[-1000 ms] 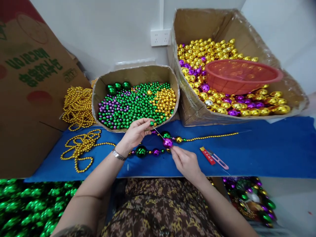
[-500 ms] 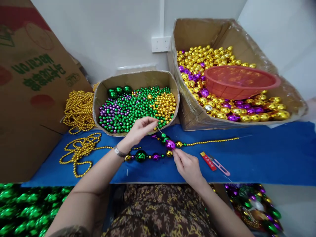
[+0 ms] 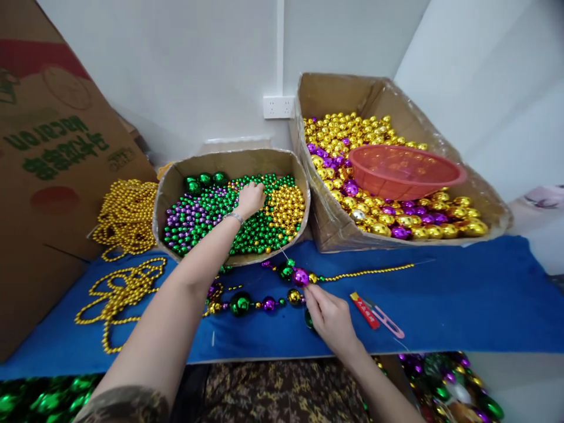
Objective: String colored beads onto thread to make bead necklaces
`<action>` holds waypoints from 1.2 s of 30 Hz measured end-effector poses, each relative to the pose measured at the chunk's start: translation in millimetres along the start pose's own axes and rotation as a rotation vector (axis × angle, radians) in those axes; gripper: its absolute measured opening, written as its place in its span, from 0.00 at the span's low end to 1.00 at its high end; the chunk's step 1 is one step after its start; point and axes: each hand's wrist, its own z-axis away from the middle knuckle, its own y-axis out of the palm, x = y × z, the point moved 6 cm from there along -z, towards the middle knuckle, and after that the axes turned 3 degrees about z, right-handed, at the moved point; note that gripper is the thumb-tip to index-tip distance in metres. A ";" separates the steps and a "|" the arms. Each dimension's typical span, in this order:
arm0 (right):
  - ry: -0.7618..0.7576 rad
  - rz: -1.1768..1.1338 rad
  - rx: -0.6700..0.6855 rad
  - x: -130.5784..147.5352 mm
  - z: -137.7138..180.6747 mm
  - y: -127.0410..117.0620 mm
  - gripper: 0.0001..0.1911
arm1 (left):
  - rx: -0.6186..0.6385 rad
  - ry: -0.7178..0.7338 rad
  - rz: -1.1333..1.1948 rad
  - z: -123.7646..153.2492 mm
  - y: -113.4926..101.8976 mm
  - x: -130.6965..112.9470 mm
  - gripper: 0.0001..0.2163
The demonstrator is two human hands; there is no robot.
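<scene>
My left hand (image 3: 251,198) is down among the small green, purple and gold beads (image 3: 211,204) in the smaller cardboard box (image 3: 159,226). Its fingers are curled, their tips hidden, and what they hold cannot be made out. Over the blue cloth, my right hand (image 3: 330,314) pinches a bead strand at a shiny purple bead (image 3: 300,277). Beside that bead are a larger green bead (image 3: 285,271) and a gold one (image 3: 312,278), and a thin thread end sticks up towards the box. Just left of my right hand lies a beaded stretch with a big green bead (image 3: 240,304).
At the right stands a larger box (image 3: 343,235) of gold and purple beads with a red plastic basket (image 3: 408,173) on top. Pink thread snips (image 3: 390,323) and a red packet (image 3: 365,311) lie on the blue cloth (image 3: 467,299). Gold bead strings (image 3: 126,288) are piled left.
My left hand has left the thread end and moved up into the smaller box of beads. The right hand keeps its pinch on the strand. The view has shifted slightly.
</scene>
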 end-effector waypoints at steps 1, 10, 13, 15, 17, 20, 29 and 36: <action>0.007 -0.008 0.003 -1.0 -0.5 -0.2 0.13 | -0.005 0.015 0.029 6.7 -2.5 -0.1 0.11; 0.022 -0.043 0.037 1.2 -1.9 4.8 0.15 | 0.131 0.082 0.253 46.7 -4.6 -10.8 0.12; 0.036 -0.034 0.037 1.5 0.5 1.4 0.14 | 0.082 -0.044 0.542 54.5 -9.4 -16.2 0.13; 0.042 -0.033 0.035 1.5 1.4 -0.7 0.13 | 0.100 -0.180 0.920 68.3 -9.3 -20.7 0.12; 0.039 -0.039 0.028 2.0 1.5 -2.1 0.13 | 0.158 -0.321 1.294 88.7 -6.3 -28.3 0.10; 0.037 -0.032 0.036 3.1 1.2 -1.9 0.13 | 0.214 -0.467 1.577 121.4 -4.3 -40.1 0.08; 0.007 0.021 0.061 7.9 5.8 0.3 0.14 | 0.206 -0.539 1.685 161.4 -8.1 -57.7 0.09; -0.001 0.026 0.016 7.0 5.2 -6.7 0.12 | 0.275 -0.431 1.660 167.7 -13.6 -56.9 0.12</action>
